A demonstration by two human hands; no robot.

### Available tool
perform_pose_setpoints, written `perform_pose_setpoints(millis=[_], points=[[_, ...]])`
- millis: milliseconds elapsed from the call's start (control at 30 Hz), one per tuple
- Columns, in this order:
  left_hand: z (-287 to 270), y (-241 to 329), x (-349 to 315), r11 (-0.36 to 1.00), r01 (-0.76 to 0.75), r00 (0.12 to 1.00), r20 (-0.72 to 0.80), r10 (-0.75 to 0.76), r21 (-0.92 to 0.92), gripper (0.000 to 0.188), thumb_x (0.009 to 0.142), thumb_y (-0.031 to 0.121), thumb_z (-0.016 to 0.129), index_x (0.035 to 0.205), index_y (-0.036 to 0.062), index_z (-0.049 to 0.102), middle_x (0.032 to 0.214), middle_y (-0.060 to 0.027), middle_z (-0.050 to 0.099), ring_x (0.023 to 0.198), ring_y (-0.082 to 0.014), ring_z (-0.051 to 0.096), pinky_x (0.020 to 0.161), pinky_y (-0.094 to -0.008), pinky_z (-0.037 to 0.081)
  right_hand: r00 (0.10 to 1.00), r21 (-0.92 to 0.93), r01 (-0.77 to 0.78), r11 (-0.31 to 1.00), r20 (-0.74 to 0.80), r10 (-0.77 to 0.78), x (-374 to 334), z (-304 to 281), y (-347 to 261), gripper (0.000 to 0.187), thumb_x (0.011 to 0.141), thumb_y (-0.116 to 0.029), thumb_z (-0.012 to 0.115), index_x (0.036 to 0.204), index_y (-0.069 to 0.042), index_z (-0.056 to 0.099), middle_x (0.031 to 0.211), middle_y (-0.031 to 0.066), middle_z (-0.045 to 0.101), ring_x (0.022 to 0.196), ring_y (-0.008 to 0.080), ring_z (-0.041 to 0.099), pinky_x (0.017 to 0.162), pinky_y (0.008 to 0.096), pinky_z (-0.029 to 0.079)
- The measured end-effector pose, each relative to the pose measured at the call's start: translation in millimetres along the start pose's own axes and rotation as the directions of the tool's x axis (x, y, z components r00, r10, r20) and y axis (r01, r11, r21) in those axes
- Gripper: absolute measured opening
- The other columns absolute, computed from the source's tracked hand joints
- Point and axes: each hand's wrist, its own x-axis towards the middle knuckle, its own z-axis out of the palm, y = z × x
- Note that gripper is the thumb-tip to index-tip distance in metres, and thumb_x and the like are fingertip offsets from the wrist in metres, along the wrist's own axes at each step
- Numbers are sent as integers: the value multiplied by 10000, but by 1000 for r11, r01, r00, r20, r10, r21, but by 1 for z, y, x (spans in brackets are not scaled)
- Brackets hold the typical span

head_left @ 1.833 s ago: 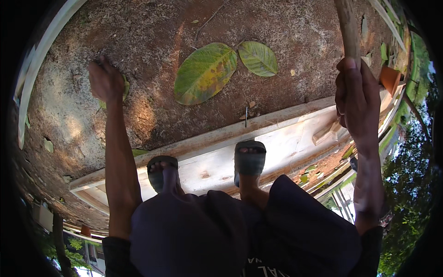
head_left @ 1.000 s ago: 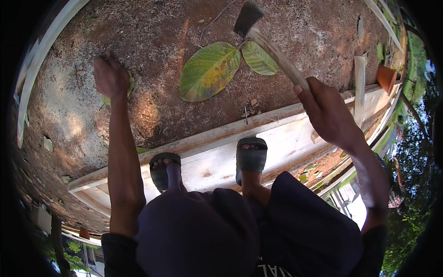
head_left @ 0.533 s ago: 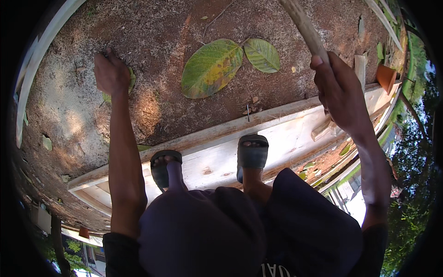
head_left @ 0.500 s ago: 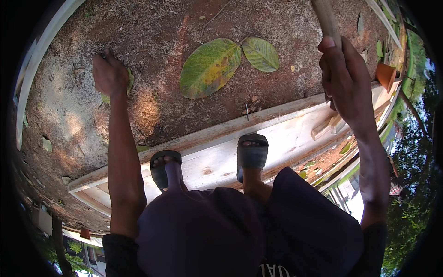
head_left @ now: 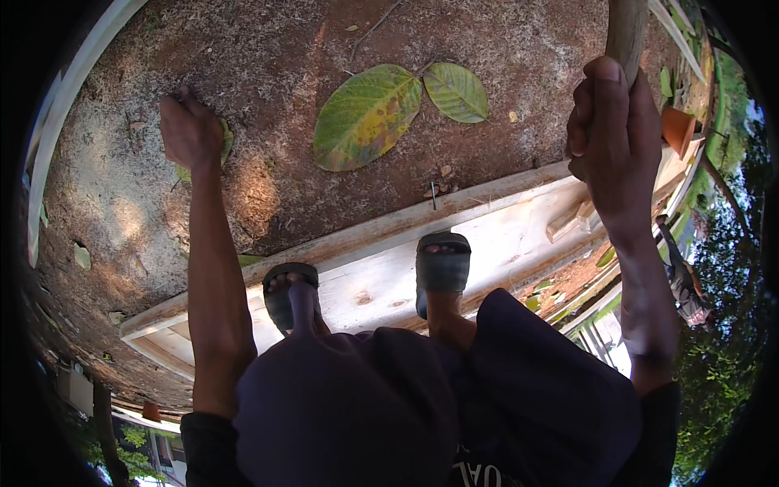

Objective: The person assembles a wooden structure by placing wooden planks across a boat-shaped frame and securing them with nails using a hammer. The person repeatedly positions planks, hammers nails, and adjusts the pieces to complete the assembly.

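Observation:
My right hand (head_left: 614, 146) is wrapped round a thick wooden handle (head_left: 627, 36), held up at the upper right. The handle runs out of the top of the picture, so the tool's other end is hidden. At the far left, my left hand (head_left: 191, 130) is closed over the ground; its fingers are turned away and whatever they may hold does not show. A green leaf (head_left: 226, 146) lies partly hidden behind that hand. Between my hands, a large green and yellow leaf (head_left: 367, 118) and a smaller green leaf (head_left: 455, 92) lie on the soil.
A wooden plank frame (head_left: 357, 299) crosses below, with my sandalled feet on it. A nail (head_left: 433, 196) sticks up by its far edge. An orange pot (head_left: 678, 131) stands at the right, and a pale board (head_left: 73, 105) edges the ground at the left.
My right hand has shifted to the right with the wooden handle, which now stands more upright. My left hand stays almost still, closed.

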Motion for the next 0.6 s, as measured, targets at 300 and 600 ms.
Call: perform_pose_setpoints(millis=[300, 600], points=[[-2, -1, -1, 1000, -9, 1000, 16, 9, 2, 412, 1045, 457, 444, 1045, 65, 570, 1023, -199, 693, 949, -422, 654, 811, -545, 456, 943, -353, 41, 935, 323, 80, -9, -11, 10, 277, 1078, -284, 477, 987, -26, 523, 663, 102, 558, 537, 258, 549, 535, 389, 455], [0, 16, 1, 1000, -11, 1000, 26, 11, -10, 359, 1049, 416, 477, 992, 72, 563, 914, -174, 665, 862, -353, 648, 758, -506, 462, 667, -435, 167, 885, 711, 224, -90, 12, 91, 244, 1017, -182, 531, 914, 40, 529, 692, 257, 612, 728, 459, 675, 638, 556, 506]])
